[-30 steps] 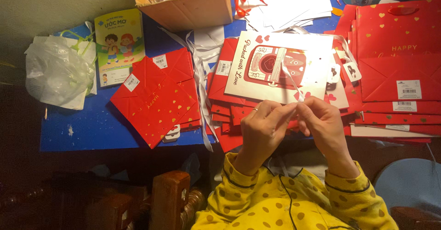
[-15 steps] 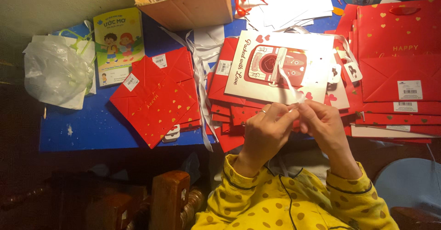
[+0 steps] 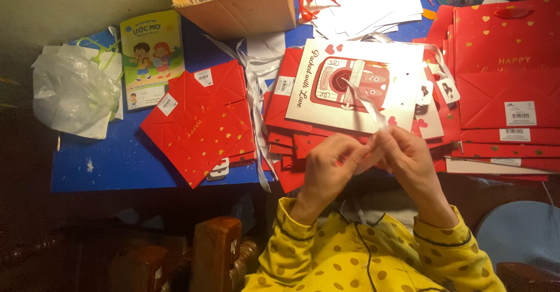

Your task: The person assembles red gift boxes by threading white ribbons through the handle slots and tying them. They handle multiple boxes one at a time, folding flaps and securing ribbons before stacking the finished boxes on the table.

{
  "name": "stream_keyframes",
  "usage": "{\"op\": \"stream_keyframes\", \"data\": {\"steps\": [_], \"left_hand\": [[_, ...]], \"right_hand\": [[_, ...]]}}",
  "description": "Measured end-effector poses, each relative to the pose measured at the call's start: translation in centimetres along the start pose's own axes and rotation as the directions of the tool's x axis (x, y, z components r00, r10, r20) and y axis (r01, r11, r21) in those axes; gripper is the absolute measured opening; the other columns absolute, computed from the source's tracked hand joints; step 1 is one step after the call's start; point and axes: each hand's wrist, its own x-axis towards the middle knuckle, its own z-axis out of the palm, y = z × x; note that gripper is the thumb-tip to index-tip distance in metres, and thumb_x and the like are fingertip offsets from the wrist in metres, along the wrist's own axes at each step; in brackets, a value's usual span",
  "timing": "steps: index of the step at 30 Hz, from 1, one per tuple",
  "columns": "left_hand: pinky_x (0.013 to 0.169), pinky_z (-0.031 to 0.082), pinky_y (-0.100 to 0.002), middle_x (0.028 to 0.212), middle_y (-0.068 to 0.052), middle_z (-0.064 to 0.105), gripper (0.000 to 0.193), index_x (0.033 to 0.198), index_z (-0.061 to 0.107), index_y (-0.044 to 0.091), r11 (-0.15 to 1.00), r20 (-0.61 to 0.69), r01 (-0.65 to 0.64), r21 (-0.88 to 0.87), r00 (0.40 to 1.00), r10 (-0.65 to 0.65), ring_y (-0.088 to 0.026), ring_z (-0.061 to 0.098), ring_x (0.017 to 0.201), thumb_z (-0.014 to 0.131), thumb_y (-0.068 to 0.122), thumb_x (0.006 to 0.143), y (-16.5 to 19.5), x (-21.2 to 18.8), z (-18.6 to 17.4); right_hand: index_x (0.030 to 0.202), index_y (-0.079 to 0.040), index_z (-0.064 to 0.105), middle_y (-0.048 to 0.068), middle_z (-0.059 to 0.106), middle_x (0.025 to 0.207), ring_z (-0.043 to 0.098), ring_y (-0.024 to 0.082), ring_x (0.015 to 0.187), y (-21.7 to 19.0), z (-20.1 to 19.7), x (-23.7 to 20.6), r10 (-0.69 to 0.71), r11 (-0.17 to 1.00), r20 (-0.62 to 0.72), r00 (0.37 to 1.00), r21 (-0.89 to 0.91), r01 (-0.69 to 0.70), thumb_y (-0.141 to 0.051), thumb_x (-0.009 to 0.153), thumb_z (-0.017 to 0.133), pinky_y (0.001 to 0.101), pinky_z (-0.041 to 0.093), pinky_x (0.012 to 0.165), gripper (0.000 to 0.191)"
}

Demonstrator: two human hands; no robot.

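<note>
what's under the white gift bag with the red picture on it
The white gift bag lies on a stack of flattened red bags, whose edges show at its left and lower sides. How many are in the stack, and what lies beneath its middle, is covered.

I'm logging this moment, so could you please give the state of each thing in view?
Left hand: pinching the white ribbon.
Right hand: pinching the same ribbon.
White ribbon: pulled up off the white gift bag.
White gift bag: flat, folded.
Red gift bags: flat, stacked.
Cardboard box: open.

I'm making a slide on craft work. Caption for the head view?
Both hands, left hand and right hand, pinch a white ribbon over a white gift bag atop red bags.
</note>
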Motion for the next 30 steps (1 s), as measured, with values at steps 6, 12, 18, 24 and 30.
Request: {"op": "stream_keyframes", "data": {"steps": [6, 12, 18, 24, 30], "left_hand": [[0.080, 0.060, -0.030, 0.105, -0.006, 0.069, 0.022, 0.111, 0.072, 0.000, 0.918, 0.112, 0.195, -0.344, 0.980, -0.166, -0.013, 0.070, 0.092, 0.069, 0.020, 0.103, -3.1, 0.2, 1.4], [0.093, 0.060, -0.031, 0.129, -0.003, 0.055, 0.032, 0.127, 0.064, -0.006, 0.596, 0.371, 0.377, -0.709, 0.918, -0.140, -0.016, 0.068, 0.107, 0.065, 0.017, 0.106, -5.3, -0.1, 2.7], [0.098, 0.055, -0.029, 0.120, -0.005, 0.062, 0.028, 0.131, 0.065, -0.004, 0.521, 0.385, 0.371, -0.768, 0.919, -0.087, -0.014, 0.066, 0.110, 0.068, 0.013, 0.109, -5.8, 0.0, 3.5], [0.088, 0.053, -0.025, 0.111, -0.003, 0.070, 0.031, 0.131, 0.065, 0.001, 0.430, 0.426, 0.463, -0.775, 0.885, -0.185, -0.009, 0.065, 0.100, 0.068, 0.018, 0.105, -5.4, -0.1, 3.9], [0.069, 0.054, -0.027, 0.099, -0.006, 0.070, 0.022, 0.120, 0.067, -0.002, 0.317, 0.360, 0.409, -0.856, 0.911, -0.202, -0.011, 0.065, 0.081, 0.066, 0.016, 0.108, -5.8, 0.0, 4.0]], "right_hand": [[0.093, 0.000, 0.064, 0.003, 0.058, 0.066, 0.049, 0.008, 0.056, 0.1, -0.2, -0.5, -0.001, 0.998, 0.127, 0.992, 0.064, -0.007, -0.039, 0.107, 0.047, 0.0227, 0.040, 0.050, 0.044], [0.086, 0.002, 0.068, 0.000, 0.048, 0.062, 0.044, 0.009, 0.054, 0.9, -0.9, -0.7, -0.022, 0.997, 0.138, 0.990, 0.076, 0.012, -0.041, 0.106, 0.047, 0.0248, 0.035, 0.047, 0.052], [0.066, -0.005, 0.051, -0.003, 0.037, 0.057, 0.032, 0.009, 0.048, 2.9, -1.9, -0.5, -0.016, 0.963, 0.177, 0.984, 0.269, -0.032, -0.039, 0.110, 0.047, 0.0269, 0.026, 0.042, 0.057], [0.064, -0.006, 0.050, -0.005, 0.038, 0.058, 0.030, 0.005, 0.050, 3.8, -2.7, -0.4, -0.111, 0.973, 0.235, 0.966, 0.223, 0.058, -0.042, 0.111, 0.043, 0.0248, 0.025, 0.045, 0.060], [0.080, -0.002, 0.072, -0.005, 0.050, 0.053, 0.040, 0.003, 0.045, 2.1, -2.0, -0.7, 0.012, 0.978, 0.162, 0.987, -0.208, 0.022, -0.031, 0.101, 0.056, 0.0238, 0.030, 0.041, 0.039]]}}
